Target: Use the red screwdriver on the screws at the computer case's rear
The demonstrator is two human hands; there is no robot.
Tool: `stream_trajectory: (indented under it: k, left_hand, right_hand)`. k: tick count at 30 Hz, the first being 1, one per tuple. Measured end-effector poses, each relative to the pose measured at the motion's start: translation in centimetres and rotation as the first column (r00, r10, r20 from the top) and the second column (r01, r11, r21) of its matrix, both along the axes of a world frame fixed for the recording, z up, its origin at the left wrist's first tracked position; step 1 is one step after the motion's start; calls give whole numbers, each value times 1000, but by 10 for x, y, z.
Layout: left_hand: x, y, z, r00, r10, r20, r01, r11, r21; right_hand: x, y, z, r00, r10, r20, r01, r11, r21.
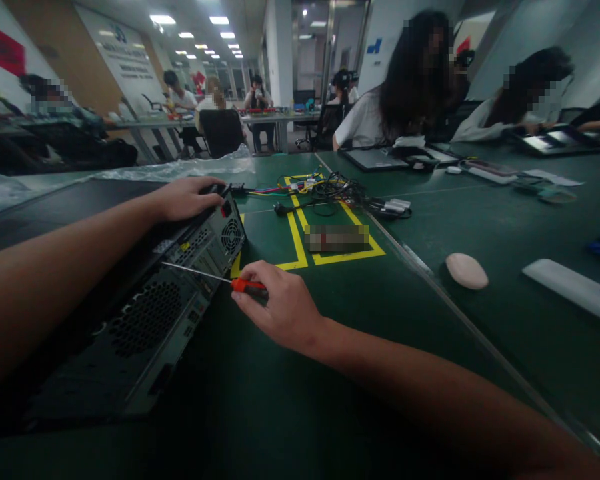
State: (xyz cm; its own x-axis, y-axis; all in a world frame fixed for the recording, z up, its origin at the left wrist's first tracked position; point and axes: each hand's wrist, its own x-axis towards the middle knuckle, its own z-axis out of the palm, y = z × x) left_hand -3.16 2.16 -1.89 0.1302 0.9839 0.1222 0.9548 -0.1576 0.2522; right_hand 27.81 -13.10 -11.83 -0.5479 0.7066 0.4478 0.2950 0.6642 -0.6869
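Observation:
A black desktop computer case [195, 313] lies on the green table at the left, its metal back panel with vents and ports turned to the right. My left hand [187, 199] rests on the top of the case near its far corner, fingers stretched toward the edge. In my right hand [285, 303] is a screwdriver [243, 285] with an orange and black handle. Its long thin shaft points left, and the tip meets the back panel near the upper edge. Whether the tip sits in a screw is too small to tell.
A tangle of cables [335, 190] lies beyond the case, by yellow tape marks [300, 247] and a blurred-out box [337, 239]. At right are a pale computer mouse [467, 271] and a white long object [575, 287]. Across the table, co-workers [410, 87] sit; clear plastic wrap [200, 163] lies behind the case.

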Motion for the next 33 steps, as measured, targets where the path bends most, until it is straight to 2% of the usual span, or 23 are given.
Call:
stream_trajectory:
  k: [4,12,22,33]
  left_hand:
    - [1,-1,0,1000,15,-10,-15,1000,-4]
    - [10,-8,8,998,1,-67,-5,999,-51]
    - [14,-10,9,996,39,-76,-44,996,-72]
    - [13,-10,9,996,11,-86,-15,999,-52]
  right_hand:
    - [0,0,-1,1000,-3,-3,3,1000,9]
    - [-1,1,-3,1000,-18,-9,19,999,38]
    - [0,-1,2,1000,-18,6,18,1000,10]
    - [1,-1,4,1000,-16,6,16,1000,-1]
